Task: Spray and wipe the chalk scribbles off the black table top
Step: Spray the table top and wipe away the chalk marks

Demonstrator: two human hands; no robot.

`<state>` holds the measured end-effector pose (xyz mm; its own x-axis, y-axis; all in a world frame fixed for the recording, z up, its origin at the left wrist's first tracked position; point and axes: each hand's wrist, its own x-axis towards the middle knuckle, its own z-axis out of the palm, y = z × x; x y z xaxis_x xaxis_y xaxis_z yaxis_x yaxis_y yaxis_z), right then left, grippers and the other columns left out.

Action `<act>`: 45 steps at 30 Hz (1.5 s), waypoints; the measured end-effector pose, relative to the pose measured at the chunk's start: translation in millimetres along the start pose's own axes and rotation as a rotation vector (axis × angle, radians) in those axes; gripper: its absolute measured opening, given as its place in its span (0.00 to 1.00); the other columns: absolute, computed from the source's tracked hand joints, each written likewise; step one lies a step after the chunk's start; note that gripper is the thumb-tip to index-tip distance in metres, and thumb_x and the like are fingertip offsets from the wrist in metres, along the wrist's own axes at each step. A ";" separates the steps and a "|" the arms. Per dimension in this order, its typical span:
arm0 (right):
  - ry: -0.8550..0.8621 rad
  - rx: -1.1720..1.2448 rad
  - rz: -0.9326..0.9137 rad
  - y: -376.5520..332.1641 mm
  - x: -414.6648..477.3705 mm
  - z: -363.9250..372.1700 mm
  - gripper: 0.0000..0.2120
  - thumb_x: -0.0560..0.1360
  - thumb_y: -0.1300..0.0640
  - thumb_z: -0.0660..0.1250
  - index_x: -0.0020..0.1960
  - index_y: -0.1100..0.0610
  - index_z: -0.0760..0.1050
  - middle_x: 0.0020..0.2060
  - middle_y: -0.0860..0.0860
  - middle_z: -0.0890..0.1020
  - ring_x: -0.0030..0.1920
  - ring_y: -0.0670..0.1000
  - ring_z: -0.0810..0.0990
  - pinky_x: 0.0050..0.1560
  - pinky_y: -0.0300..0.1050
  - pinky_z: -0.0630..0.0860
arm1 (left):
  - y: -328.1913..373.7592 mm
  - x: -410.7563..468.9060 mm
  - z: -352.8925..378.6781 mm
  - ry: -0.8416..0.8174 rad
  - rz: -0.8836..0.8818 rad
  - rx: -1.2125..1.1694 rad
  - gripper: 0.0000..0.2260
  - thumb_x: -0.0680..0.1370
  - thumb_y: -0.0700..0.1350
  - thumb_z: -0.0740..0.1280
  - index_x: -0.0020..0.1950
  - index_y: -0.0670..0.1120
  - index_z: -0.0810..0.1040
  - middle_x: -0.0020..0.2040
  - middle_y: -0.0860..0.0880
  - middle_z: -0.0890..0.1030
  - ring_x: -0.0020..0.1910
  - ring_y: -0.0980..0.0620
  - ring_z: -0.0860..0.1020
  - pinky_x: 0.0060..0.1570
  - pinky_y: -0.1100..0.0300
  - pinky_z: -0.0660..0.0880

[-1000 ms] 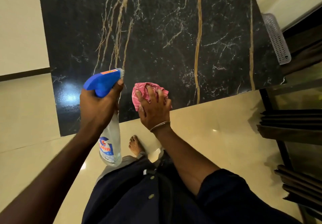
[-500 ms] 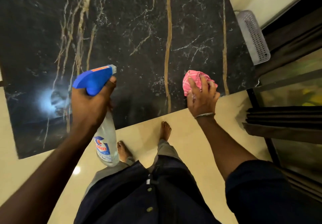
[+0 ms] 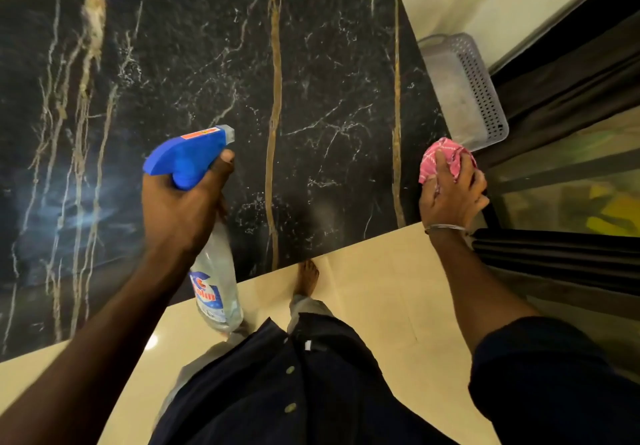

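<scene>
The black table top (image 3: 329,73) with white and gold veins fills the upper part of the head view; I cannot tell chalk marks from veins. My left hand (image 3: 180,209) grips a clear spray bottle (image 3: 216,281) by its blue trigger head, nozzle aimed over the table's near middle. My right hand (image 3: 450,191) presses a bunched pink cloth (image 3: 438,158) onto the table's near right corner.
A grey perforated plastic basket (image 3: 467,87) lies off the table's right edge. Dark shelves or slats (image 3: 554,257) stand to the right. My bare foot (image 3: 306,276) is on the cream tiled floor (image 3: 381,288) close to the table's near edge.
My right hand has swept the pink cloth rightwards along the near edge, from the middle to the right corner. The view and my left hand with the bottle followed to the right.
</scene>
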<state>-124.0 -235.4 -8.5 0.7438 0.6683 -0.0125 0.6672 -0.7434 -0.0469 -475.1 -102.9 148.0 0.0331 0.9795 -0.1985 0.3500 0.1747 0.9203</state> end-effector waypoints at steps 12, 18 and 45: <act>-0.031 0.076 0.008 -126.8 -22.4 3.8 0.27 0.75 0.46 0.59 0.73 0.41 0.63 0.74 0.56 0.64 0.69 0.65 0.63 0.58 0.64 0.65 | 4.8 12.7 -43.4 0.107 -0.024 -0.016 0.14 0.79 0.49 0.69 0.54 0.38 0.78 0.36 0.36 0.79 0.26 0.50 0.76 0.28 0.61 0.75; -0.068 0.093 -0.213 -249.6 -67.3 8.9 0.28 0.76 0.44 0.56 0.75 0.40 0.59 0.75 0.56 0.62 0.70 0.64 0.60 0.58 0.60 0.62 | -17.6 28.7 -104.3 0.183 -0.098 -0.045 0.13 0.78 0.50 0.70 0.52 0.40 0.79 0.35 0.37 0.79 0.25 0.48 0.76 0.32 0.55 0.76; -0.299 0.120 -1.278 -601.1 -208.3 21.0 0.27 0.72 0.45 0.64 0.70 0.48 0.70 0.71 0.55 0.68 0.70 0.62 0.63 0.61 0.63 0.66 | -71.8 149.7 -289.9 0.286 -0.136 -0.024 0.08 0.76 0.53 0.71 0.50 0.51 0.79 0.38 0.43 0.81 0.32 0.48 0.79 0.39 0.50 0.78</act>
<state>-680.9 72.8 1.3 -0.4524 0.8847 -0.1120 0.8691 0.4093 -0.2778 -766.7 60.2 149.9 -0.2789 0.9346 -0.2208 0.3112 0.3054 0.8999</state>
